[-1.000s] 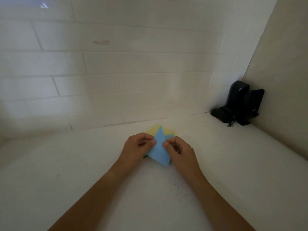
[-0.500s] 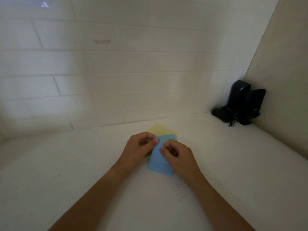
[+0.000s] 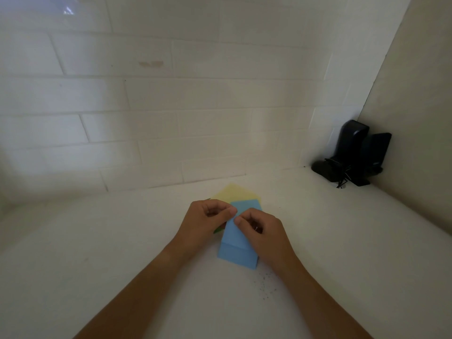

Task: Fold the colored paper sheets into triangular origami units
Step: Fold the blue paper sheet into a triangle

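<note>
1. While both hands pinch it, the blue paper [image 3: 236,243] lies on the tabletop [image 3: 97,253].
2. Left hand [image 3: 205,222] and right hand [image 3: 262,231] curl their fingers, hiding its top.
3. Yellow paper [image 3: 233,194] peeks out behind.

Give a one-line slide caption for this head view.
Both hands, left hand and right hand, pinch a blue paper sheet over a yellow sheet on a white counter.

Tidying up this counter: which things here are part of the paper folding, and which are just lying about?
In use: blue paper, pinched by left hand and right hand; yellow paper and green paper beneath.

Lying about: black gadgets in the corner; dark specks.
</note>
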The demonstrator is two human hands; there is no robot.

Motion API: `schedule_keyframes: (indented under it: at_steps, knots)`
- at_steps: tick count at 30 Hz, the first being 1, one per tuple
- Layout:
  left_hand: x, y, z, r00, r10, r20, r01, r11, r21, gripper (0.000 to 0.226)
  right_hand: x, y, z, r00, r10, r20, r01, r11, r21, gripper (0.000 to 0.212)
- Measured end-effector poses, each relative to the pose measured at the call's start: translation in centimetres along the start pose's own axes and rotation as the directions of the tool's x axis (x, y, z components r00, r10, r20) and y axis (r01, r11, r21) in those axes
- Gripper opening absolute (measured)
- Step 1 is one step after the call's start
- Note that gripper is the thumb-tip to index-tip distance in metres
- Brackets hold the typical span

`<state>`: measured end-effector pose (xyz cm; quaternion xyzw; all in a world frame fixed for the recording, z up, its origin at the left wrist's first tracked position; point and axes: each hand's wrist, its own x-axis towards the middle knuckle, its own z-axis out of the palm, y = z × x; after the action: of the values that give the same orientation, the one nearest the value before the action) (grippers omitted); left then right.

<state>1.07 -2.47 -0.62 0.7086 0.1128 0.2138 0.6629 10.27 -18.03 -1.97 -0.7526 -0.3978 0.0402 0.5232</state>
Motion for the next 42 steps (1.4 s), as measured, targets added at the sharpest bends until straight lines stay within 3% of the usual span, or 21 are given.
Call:
schedule_keyframes:
  at_steps: [19, 25, 34, 42]
  knots:
    - [-0.25, 0.56, 0.30, 1.000, -0.014, 0.015, 0.014, 1.000, 0.008, 0.022, 0.11, 0.33, 0.00, 1.000, 0.028, 0.008, -0.028, 0.999, 0.036, 0.019]
    - [0.02, 0.28, 0.16, 1.000, -0.025, -0.017, 0.025, 0.999, 0.032, 0.013, 0.06, 0.26, 0.02, 1.000, 0.006, 0.023, -0.006, 1.000, 0.015, 0.019]
    - [-0.21, 0.16, 0.20, 0.994, 0.001, 0.110, -0.006, 0.999, 0.044, 0.013, 0.22, 0.15, -0.44, 0.999, 0.051, 0.004, -0.052, 0.994, 0.095, 0.018]
    - [-0.01, -0.06, 0.23, 0.997, -0.006, 0.079, 0.002, 0.998, 0.055, 0.012, 0.09, -0.06, -0.34, 0.999, 0.028, 0.018, -0.029, 0.999, 0.034, 0.020]
